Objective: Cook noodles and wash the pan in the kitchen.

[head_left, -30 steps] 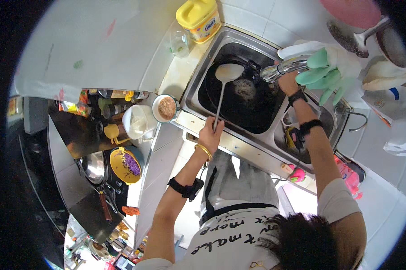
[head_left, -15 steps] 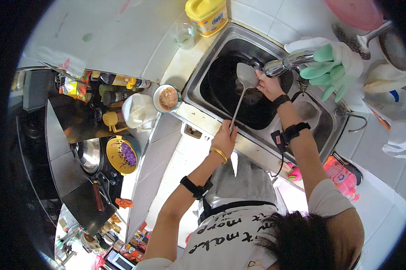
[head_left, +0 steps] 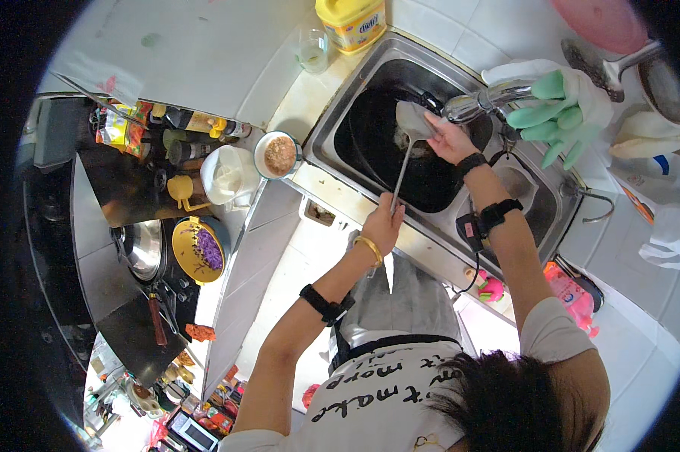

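Note:
My left hand (head_left: 384, 224) is closed round the long thin handle of a metal wok spatula (head_left: 405, 172). The spatula slants up over the sink, with its wide blade away from me. At the blade's right edge, the fingers of my right hand (head_left: 451, 141) grip the metal, just below the faucet (head_left: 466, 107). Under the spatula a large black wok (head_left: 370, 151) sits in the left basin of the steel sink (head_left: 326, 135). Part of the wok is hidden by the spatula and my right hand.
Green-and-white rubber gloves (head_left: 554, 120) hang over the faucet. Left of the sink stand a bowl of brownish food (head_left: 280, 155), a glass (head_left: 311, 53) and a yellow tub (head_left: 355, 26). Further left are a yellow colander with shredded purple vegetable (head_left: 197, 248) and a lidded pan (head_left: 142, 248).
The spatula blade has tilted, showing a narrower face. My right hand has shifted slightly along its edge, and my left hand keeps hold of the handle.

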